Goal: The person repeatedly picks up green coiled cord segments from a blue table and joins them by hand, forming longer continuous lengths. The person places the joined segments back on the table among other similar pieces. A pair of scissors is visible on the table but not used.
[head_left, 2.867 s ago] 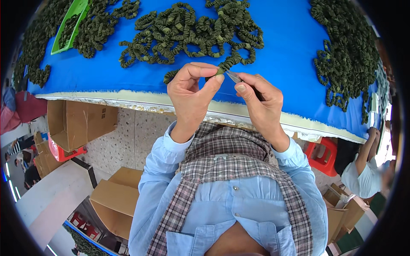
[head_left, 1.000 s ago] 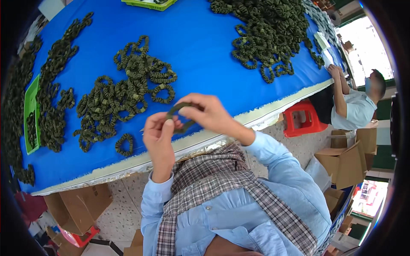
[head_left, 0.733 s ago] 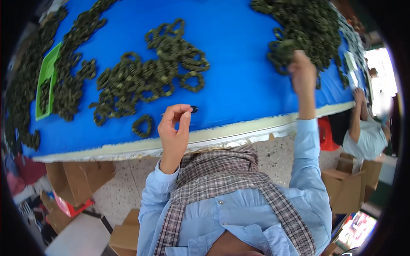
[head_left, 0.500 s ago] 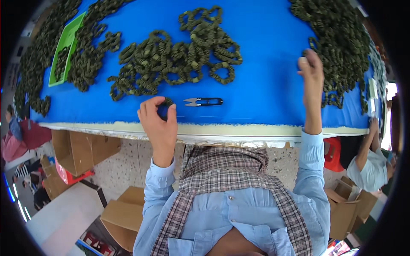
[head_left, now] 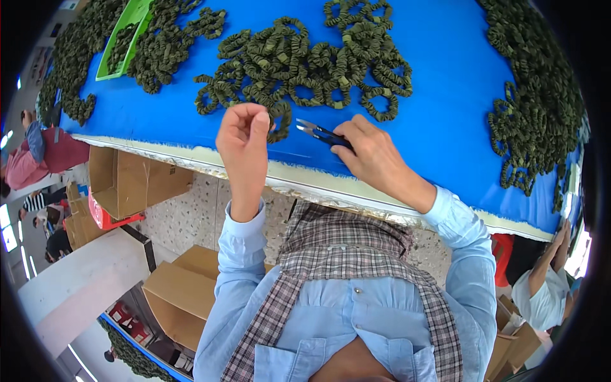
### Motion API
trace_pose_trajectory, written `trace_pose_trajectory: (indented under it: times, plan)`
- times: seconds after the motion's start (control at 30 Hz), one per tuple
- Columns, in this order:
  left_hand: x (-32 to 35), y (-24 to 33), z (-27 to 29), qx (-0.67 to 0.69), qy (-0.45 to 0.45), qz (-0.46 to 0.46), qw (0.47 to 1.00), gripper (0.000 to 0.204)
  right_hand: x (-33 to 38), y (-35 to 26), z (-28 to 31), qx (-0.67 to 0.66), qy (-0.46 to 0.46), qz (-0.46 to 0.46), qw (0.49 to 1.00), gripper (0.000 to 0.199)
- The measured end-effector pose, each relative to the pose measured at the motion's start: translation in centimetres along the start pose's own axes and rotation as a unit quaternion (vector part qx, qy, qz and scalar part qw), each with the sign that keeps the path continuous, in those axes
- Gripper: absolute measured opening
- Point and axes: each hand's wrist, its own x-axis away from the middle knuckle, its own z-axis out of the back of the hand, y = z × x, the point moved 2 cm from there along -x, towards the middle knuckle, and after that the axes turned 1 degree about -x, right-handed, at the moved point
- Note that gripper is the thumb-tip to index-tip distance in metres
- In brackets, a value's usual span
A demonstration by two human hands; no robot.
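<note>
Pinched in the fingers of my left hand (head_left: 245,137) is a dark green ruched fabric scrunchie (head_left: 281,122), its loop hanging toward the right. My right hand (head_left: 375,153) is closed around black-handled thread snips (head_left: 323,135). Their metal blades point left toward the scrunchie, with a small gap between tips and fabric. Just beyond both hands lies a loose heap of similar scrunchies (head_left: 318,70) on the blue table cover (head_left: 439,127).
A big scrunchie pile (head_left: 541,102) covers the table's right side. At the far left, a green tray (head_left: 109,69) stands among more scrunchies. Cardboard boxes (head_left: 184,293) sit below the table's pale front edge (head_left: 356,190). Other people are at both sides.
My right hand has left the right-hand pile, moved left and picked the thread snips up off the table. My left hand has lifted the scrunchie. The view has shifted.
</note>
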Motion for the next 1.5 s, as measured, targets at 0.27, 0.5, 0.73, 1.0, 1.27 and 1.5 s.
trace_pose_trajectory:
  times: [0.27, 0.5, 0.73, 1.0, 1.27, 1.5]
  plan:
    - [-1.2, 1.9, -2.3, 0.342, -0.096, 0.160, 0.921, 0.012, -3.5, -0.8, 0.2, -0.108, 0.128, 0.003, 0.986, 0.025]
    - [0.4, 1.0, -6.6, 0.318, -0.230, 0.236, 0.889, 0.016, -0.7, -0.7, 4.4, -0.317, 0.186, -0.020, 0.930, 0.023]
    - [1.6, 1.4, -9.1, 0.355, -0.274, 0.258, 0.856, 0.019, 2.1, 1.6, 6.0, -0.379, 0.170, -0.116, 0.902, 0.021]
    - [2.2, 0.9, -10.3, 0.307, -0.295, 0.257, 0.867, 0.023, 3.4, 3.1, 5.9, -0.417, 0.186, -0.153, 0.876, 0.023]
    - [2.4, 0.2, -10.9, 0.342, -0.284, 0.273, 0.853, 0.019, 3.8, 3.4, 6.5, -0.507, 0.164, -0.169, 0.829, 0.028]
    - [2.3, -0.3, -11.1, 0.398, -0.272, 0.291, 0.826, 0.016, 3.8, 3.5, 6.3, -0.675, 0.135, -0.176, 0.704, 0.031]
